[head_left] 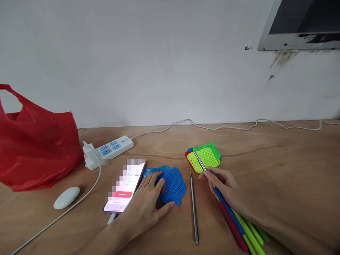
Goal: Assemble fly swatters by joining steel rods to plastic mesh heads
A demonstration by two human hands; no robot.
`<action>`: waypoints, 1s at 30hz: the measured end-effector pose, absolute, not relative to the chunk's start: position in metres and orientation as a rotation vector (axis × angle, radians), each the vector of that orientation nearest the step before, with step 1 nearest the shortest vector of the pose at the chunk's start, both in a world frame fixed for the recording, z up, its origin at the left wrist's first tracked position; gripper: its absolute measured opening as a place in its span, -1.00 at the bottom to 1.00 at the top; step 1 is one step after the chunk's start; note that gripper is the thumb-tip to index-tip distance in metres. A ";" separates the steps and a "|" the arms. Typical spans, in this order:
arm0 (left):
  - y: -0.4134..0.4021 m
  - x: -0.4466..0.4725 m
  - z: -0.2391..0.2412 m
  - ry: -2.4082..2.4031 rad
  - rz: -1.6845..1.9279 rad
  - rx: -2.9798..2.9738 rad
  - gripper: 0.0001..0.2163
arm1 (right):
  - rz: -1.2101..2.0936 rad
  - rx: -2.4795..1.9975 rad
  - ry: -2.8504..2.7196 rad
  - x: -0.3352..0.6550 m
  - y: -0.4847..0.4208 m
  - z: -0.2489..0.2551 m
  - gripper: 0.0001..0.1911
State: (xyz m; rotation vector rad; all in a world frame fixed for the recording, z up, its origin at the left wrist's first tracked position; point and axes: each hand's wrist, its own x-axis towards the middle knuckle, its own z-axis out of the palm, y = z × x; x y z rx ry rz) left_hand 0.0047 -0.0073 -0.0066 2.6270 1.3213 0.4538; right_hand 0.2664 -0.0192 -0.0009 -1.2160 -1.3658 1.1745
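The right hand [224, 182] grips a metal rod [199, 161] with a blue handle [236, 222], while the left hand [145, 201], loosely splayed, rests upon blue mesh paddles [174, 184] on the bench [278, 166].

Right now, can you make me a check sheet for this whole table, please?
Surface: brown wooden table.
Job's things: blue mesh flaps; pile of coloured mesh flaps; loose metal rod; coloured handles.
Clutter: red bag, lit phone, white oval thing, power strip.
Hands: left hand on the blue mesh flaps; right hand holding a blue-handled rod.
Cables: white cable near the wall; another cable crosses the table's left side.
Surroundings: pale wall with small holes.
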 end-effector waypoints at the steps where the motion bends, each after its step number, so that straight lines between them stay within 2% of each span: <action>1: -0.006 0.004 -0.007 1.323 0.452 2.624 -0.74 | 1.172 -1.216 -1.367 0.266 -0.019 -0.001 -0.49; 6: -0.004 0.002 -0.009 1.279 0.515 2.604 -0.71 | 1.128 -1.201 -1.369 0.266 -0.020 -0.002 -0.48; 11: -0.007 0.002 -0.005 1.321 0.596 2.505 -0.65 | 1.074 -1.179 -1.373 0.266 -0.019 0.001 -0.40; 23: -0.007 0.004 0.002 1.404 0.731 2.347 -0.58 | 1.680 -0.984 -1.599 0.280 -0.022 0.009 -0.47; 30: -0.009 0.005 0.004 1.446 0.764 2.321 -0.62 | 1.728 -0.952 -1.624 0.282 -0.019 0.001 -0.52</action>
